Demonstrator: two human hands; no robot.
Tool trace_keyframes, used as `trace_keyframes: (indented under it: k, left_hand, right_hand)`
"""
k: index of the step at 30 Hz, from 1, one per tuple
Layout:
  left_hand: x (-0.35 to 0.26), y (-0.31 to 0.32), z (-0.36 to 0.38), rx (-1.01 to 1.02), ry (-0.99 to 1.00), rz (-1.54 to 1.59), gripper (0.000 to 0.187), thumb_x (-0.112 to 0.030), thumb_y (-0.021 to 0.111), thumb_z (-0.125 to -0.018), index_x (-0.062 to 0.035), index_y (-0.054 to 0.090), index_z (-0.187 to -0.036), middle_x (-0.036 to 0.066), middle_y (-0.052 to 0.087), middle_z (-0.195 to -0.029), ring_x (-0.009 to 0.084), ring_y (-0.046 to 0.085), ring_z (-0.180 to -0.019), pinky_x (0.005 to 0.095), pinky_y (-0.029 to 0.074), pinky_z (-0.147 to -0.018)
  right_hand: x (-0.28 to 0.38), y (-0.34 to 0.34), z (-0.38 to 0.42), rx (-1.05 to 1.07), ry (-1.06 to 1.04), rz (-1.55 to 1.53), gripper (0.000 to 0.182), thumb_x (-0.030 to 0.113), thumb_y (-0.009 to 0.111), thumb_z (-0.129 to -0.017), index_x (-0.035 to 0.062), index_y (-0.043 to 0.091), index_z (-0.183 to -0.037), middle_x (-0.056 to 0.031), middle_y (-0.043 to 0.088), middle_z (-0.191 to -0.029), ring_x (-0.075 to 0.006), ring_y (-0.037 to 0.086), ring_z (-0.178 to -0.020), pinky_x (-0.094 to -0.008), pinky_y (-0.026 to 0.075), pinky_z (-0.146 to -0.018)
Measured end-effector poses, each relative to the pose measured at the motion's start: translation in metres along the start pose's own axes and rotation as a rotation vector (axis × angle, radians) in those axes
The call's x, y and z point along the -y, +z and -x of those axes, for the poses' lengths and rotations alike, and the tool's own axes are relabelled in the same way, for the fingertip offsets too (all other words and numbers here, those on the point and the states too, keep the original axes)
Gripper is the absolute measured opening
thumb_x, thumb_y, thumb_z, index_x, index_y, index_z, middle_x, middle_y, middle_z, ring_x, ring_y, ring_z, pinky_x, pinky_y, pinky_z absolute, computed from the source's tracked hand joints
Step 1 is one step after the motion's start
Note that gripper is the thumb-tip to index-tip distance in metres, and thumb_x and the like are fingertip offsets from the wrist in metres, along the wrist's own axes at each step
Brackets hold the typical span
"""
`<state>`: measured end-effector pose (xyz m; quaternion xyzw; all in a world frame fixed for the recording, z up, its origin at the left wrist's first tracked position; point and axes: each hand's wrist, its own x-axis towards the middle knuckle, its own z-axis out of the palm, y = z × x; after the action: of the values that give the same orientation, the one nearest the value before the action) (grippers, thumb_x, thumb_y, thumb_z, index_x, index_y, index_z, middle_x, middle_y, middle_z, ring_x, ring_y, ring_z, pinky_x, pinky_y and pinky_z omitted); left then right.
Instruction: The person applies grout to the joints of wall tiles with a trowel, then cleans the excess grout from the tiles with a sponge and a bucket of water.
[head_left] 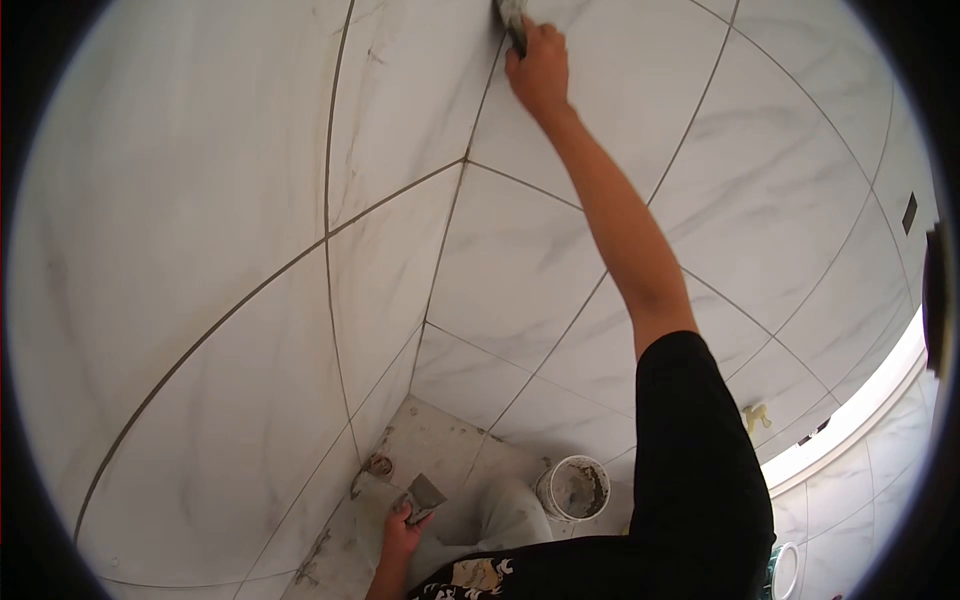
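High in the corner where two tiled walls meet, my right hand (541,75) is closed around a putty knife (516,32). Its dark handle shows below the fist, and its pale, smeared end lies against the wall at the top edge of the view. Down near the floor, my left hand (404,532) grips a scraper (425,494) with a flat, squarish grey blade facing up. Dark joint lines run between the marbled white wall tiles (540,245), one of them down the corner below the putty knife.
A white bucket (546,494) with grey paste inside stands on the floor beside my knee (512,508). Near the corner, a round pipe opening (379,465) sits in the stained floor (425,430). At right are a yellowish wall fitting (757,416) and another white bucket (786,570).
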<state>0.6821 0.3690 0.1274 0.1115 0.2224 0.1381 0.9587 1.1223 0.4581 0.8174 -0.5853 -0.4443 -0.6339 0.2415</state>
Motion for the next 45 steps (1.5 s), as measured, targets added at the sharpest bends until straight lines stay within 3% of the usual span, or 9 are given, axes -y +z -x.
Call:
trace_keyframes:
  k: [6,11,13,17,20,21,31,43,45]
  left_hand:
    - [0.0,-0.007,-0.005,0.01,0.002,0.018,0.039,-0.012,0.059,-0.097,-0.004,0.048,-0.133,0.014,0.062,-0.123,0.0332,0.065,-0.109,0.0561,0.056,-0.091]
    - [-0.001,0.002,-0.001,0.01,0.017,0.023,0.041,-0.013,0.061,-0.096,-0.0016,0.047,-0.133,0.014,0.062,-0.124,0.0331,0.065,-0.11,0.0553,0.057,-0.092]
    - [-0.001,0.006,0.001,-0.001,0.039,0.019,0.042,-0.014,0.062,-0.095,-0.0011,0.047,-0.132,0.014,0.062,-0.124,0.0328,0.064,-0.11,0.0544,0.057,-0.092]
    - [0.004,0.001,-0.002,-0.028,0.083,0.037,0.042,-0.015,0.063,-0.095,-0.0012,0.049,-0.131,0.014,0.062,-0.124,0.0316,0.064,-0.111,0.0528,0.058,-0.092]
    - [0.002,-0.001,0.0,0.004,0.049,0.031,0.041,-0.015,0.063,-0.095,-0.0014,0.049,-0.131,0.014,0.062,-0.124,0.0312,0.064,-0.111,0.0537,0.057,-0.092]
    - [-0.001,0.0,0.001,-0.002,0.038,0.026,0.041,-0.015,0.063,-0.095,-0.0014,0.049,-0.131,0.014,0.062,-0.124,0.0312,0.064,-0.111,0.0537,0.057,-0.092]
    - [0.0,-0.002,-0.001,0.011,-0.001,0.0,0.04,-0.013,0.059,-0.097,-0.0032,0.048,-0.134,0.013,0.06,-0.127,0.032,0.063,-0.113,0.0537,0.056,-0.093]
    - [0.003,-0.002,0.003,-0.018,0.079,-0.024,0.041,-0.016,0.062,-0.096,-0.0018,0.049,-0.132,0.012,0.063,-0.124,0.0301,0.065,-0.108,0.052,0.057,-0.093]
    - [0.004,0.004,0.002,-0.024,0.088,-0.027,0.041,-0.016,0.062,-0.096,-0.002,0.049,-0.132,0.012,0.063,-0.124,0.0299,0.065,-0.108,0.0524,0.057,-0.094]
  right_hand:
    - [-0.003,-0.044,0.038,0.234,0.015,-0.221,0.042,0.006,0.068,-0.076,0.0031,0.064,-0.117,-0.0159,0.062,-0.105,-0.037,0.058,-0.102,-0.0445,0.05,-0.087]
    - [-0.035,-0.046,-0.062,-0.107,0.056,-0.161,0.03,0.012,0.068,-0.076,-0.0015,0.068,-0.102,-0.0215,0.066,-0.092,-0.041,0.064,-0.088,-0.0477,0.052,-0.08]
    - [-0.041,-0.044,-0.085,-0.005,0.088,-0.163,0.036,0.018,0.07,-0.078,-0.0008,0.067,-0.109,-0.021,0.068,-0.097,-0.04,0.065,-0.091,-0.0449,0.053,-0.081]
    - [-0.053,-0.01,-0.08,0.026,-0.036,-0.147,0.033,0.001,0.061,-0.076,0.0003,0.065,-0.109,-0.0221,0.061,-0.099,-0.042,0.056,-0.098,-0.0486,0.049,-0.085]
    - [-0.018,-0.014,-0.033,0.012,-0.008,-0.098,0.037,0.0,0.061,-0.075,0.0004,0.065,-0.112,-0.0223,0.062,-0.105,-0.0408,0.057,-0.097,-0.0478,0.049,-0.086]
    - [-0.015,-0.014,-0.018,0.012,-0.059,-0.013,0.043,0.015,0.068,-0.077,0.0007,0.065,-0.118,-0.0189,0.065,-0.103,-0.0389,0.06,-0.098,-0.0445,0.05,-0.085]
    - [0.043,-0.018,0.132,0.156,0.056,-0.17,0.057,0.001,0.07,-0.073,0.0009,0.059,-0.129,-0.0149,0.057,-0.108,-0.0343,0.054,-0.102,-0.0431,0.047,-0.088]
    - [0.003,-0.029,0.031,0.072,-0.009,-0.236,0.038,-0.001,0.06,-0.076,-0.0001,0.065,-0.113,-0.0213,0.063,-0.105,-0.0407,0.057,-0.095,-0.048,0.048,-0.086]
    - [0.012,-0.019,0.062,0.07,-0.006,-0.102,0.047,0.006,0.071,-0.074,0.0042,0.065,-0.121,-0.0158,0.063,-0.106,-0.036,0.058,-0.097,-0.0459,0.049,-0.084]
